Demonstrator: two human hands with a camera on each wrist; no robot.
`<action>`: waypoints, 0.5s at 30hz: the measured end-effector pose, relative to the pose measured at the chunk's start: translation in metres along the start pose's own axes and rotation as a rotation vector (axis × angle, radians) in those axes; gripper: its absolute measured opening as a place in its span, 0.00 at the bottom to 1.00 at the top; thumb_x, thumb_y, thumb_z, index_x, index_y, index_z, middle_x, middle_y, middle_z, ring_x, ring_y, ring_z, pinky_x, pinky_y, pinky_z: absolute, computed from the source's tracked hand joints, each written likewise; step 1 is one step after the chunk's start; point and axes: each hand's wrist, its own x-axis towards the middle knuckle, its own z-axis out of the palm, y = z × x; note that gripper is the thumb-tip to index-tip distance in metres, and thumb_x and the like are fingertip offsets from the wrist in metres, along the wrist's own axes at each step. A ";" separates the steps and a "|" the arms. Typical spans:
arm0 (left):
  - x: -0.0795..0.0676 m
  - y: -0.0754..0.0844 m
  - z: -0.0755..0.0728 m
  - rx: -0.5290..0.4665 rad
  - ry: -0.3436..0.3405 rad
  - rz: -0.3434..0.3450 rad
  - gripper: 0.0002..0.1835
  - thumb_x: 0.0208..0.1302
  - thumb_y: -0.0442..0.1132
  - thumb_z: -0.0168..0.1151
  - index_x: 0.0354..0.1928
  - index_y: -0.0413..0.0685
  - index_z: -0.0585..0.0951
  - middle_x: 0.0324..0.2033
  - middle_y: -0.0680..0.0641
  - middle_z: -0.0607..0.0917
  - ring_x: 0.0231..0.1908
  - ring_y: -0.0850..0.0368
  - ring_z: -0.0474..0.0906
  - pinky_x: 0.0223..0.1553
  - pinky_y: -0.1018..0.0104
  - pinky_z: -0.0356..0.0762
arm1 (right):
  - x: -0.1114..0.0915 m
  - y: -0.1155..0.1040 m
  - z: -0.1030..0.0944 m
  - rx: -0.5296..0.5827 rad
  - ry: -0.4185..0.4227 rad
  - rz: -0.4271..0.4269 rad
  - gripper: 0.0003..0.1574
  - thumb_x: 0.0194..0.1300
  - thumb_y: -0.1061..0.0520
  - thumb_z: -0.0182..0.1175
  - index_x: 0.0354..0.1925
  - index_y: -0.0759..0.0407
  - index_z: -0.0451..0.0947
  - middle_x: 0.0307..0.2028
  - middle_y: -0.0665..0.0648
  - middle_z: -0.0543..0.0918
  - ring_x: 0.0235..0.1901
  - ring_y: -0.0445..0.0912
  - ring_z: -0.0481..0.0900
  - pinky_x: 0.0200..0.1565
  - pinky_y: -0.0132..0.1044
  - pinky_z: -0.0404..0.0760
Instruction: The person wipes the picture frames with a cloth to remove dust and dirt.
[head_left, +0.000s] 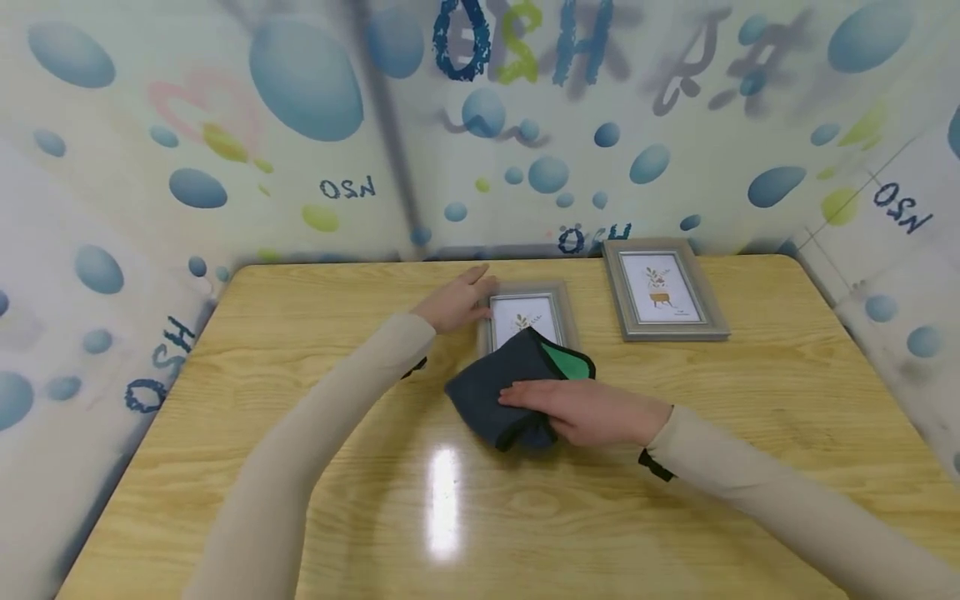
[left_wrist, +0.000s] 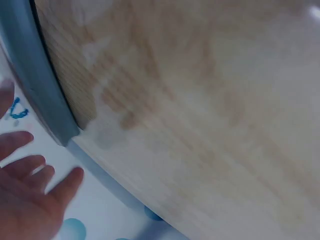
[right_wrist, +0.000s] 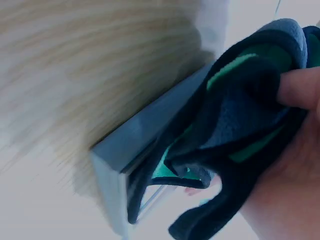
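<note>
A dark grey cloth point(head_left: 491, 392) with black edging and a green underside lies folded over the lower part of a grey picture frame point(head_left: 567, 321). My right hand point(head_left: 596, 411) holds the cloth, fingers on top of it; the right wrist view shows the thumb pressed into its folds point(right_wrist: 240, 120). At the picture frame's upper left corner, my left hand point(head_left: 453, 302) has its fingers by the edge. Those fingers look loose and spread beside the frame side point(left_wrist: 42, 75) in the left wrist view. The cloth hides the frame's lower part.
A second grey picture frame point(head_left: 717, 321) with a plant print lies to the right, near the back edge of the wooden table point(head_left: 360, 500). Behind the table stands a wall point(head_left: 480, 167) patterned with blue and green spots and letters.
</note>
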 end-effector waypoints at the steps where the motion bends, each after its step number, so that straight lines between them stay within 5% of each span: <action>1: -0.009 0.002 0.001 0.023 0.052 -0.007 0.25 0.71 0.41 0.57 0.65 0.37 0.70 0.68 0.33 0.62 0.67 0.41 0.60 0.64 0.53 0.63 | 0.000 0.001 -0.002 0.002 0.013 0.013 0.31 0.67 0.71 0.49 0.68 0.63 0.64 0.66 0.59 0.69 0.66 0.50 0.64 0.62 0.44 0.67; 5: -0.053 0.022 0.005 0.131 0.195 -0.031 0.08 0.67 0.32 0.57 0.44 0.36 0.82 0.44 0.38 0.82 0.42 0.48 0.81 0.41 0.60 0.81 | 0.001 0.005 -0.005 0.009 0.043 0.081 0.30 0.68 0.70 0.49 0.68 0.64 0.65 0.65 0.61 0.70 0.65 0.52 0.66 0.62 0.45 0.68; 9: -0.098 0.047 0.013 0.190 0.222 -0.039 0.04 0.57 0.28 0.60 0.27 0.40 0.81 0.23 0.47 0.79 0.21 0.57 0.75 0.20 0.67 0.75 | 0.007 0.012 -0.006 0.010 0.070 0.132 0.30 0.67 0.70 0.50 0.67 0.65 0.65 0.64 0.63 0.70 0.64 0.54 0.67 0.62 0.47 0.68; 15: -0.126 0.070 0.027 0.187 0.198 0.000 0.04 0.59 0.37 0.65 0.32 0.43 0.83 0.33 0.47 0.83 0.31 0.54 0.81 0.31 0.63 0.81 | 0.029 0.024 -0.009 -0.051 0.086 0.157 0.27 0.68 0.69 0.49 0.65 0.69 0.66 0.63 0.67 0.70 0.63 0.58 0.67 0.62 0.49 0.67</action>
